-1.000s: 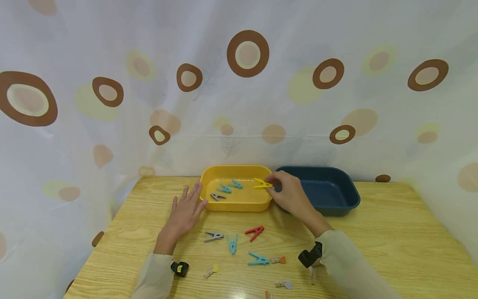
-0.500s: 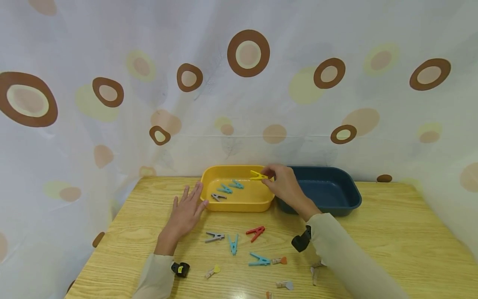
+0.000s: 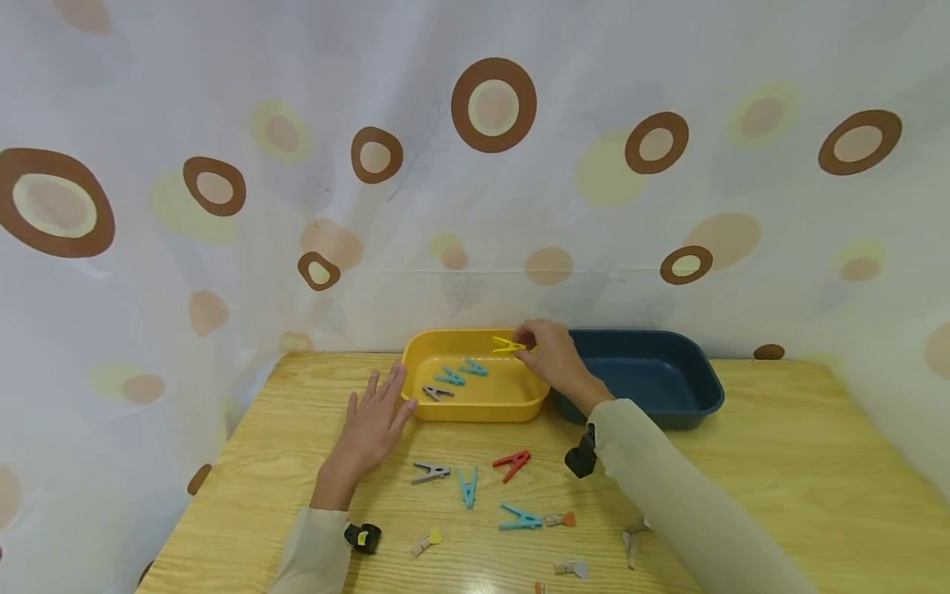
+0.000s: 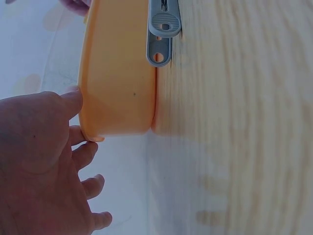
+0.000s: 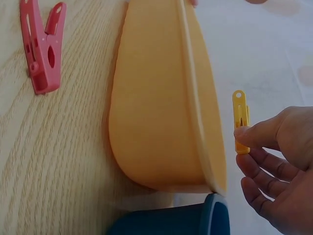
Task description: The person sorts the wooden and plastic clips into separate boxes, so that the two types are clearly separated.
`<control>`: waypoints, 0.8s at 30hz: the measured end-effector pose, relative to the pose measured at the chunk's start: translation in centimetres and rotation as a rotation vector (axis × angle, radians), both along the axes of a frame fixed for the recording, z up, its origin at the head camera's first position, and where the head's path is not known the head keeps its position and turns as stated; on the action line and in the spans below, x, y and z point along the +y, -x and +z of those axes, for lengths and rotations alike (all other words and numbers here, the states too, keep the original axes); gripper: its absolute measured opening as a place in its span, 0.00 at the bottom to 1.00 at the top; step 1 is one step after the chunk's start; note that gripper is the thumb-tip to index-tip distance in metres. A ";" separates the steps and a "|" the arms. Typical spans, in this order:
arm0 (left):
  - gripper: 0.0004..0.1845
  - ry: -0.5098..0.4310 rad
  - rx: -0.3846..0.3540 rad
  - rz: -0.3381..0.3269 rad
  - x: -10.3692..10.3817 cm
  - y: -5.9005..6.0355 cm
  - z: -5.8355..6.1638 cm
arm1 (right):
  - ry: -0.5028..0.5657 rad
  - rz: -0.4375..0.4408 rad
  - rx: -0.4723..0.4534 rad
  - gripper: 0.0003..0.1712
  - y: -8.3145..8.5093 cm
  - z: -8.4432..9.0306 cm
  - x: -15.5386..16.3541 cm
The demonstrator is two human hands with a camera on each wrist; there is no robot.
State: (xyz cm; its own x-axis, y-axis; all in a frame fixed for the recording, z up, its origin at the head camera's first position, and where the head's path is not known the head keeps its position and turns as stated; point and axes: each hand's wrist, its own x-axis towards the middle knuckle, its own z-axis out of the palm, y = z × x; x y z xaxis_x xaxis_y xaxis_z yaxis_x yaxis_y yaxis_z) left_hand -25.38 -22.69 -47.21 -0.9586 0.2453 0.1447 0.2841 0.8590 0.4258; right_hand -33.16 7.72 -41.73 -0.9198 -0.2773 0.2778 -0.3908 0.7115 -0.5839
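we see right hand (image 3: 547, 353) pinching yellow peg (image 3: 508, 344) over yellow tray (image 3: 475, 410), frame center; left hand (image 3: 378, 412) flat, fingers apart, bracing tray's edge.

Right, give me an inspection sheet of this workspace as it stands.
Surface: wooden table, pegs scattered near its front edge.
Job's things: yellow peg over yellow tray; three pegs lie inside; blue tray beside it.
Clutter: red peg, grey peg, teal pegs, small wooden clips.
Hands: right hand pinches the yellow peg; left hand rests flat against the yellow tray.
Cables: nothing seen.
Surroundings: spotted curtain.
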 end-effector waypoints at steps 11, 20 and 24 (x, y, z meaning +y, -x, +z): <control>0.35 -0.006 -0.003 0.003 0.0 0.1 -0.2 | -0.050 0.011 -0.048 0.09 1.3 -1.4 -0.2; 0.36 -0.017 -0.014 0.001 -0.1 0.1 -0.5 | -0.141 -0.014 -0.071 0.09 2.1 -2.0 -0.9; 0.35 -0.011 0.001 0.002 0.0 0.1 -0.3 | -0.166 -0.026 -0.060 0.09 2.4 -2.0 -1.1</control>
State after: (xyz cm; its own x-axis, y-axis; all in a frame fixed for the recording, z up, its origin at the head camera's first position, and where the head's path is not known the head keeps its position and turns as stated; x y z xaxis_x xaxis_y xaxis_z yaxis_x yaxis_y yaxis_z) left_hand -25.49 -22.72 -47.50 -0.9588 0.2423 0.1484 0.2833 0.8549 0.4345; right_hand -35.59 6.60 -43.71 -0.9407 -0.2908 0.1745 -0.3392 0.8096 -0.4791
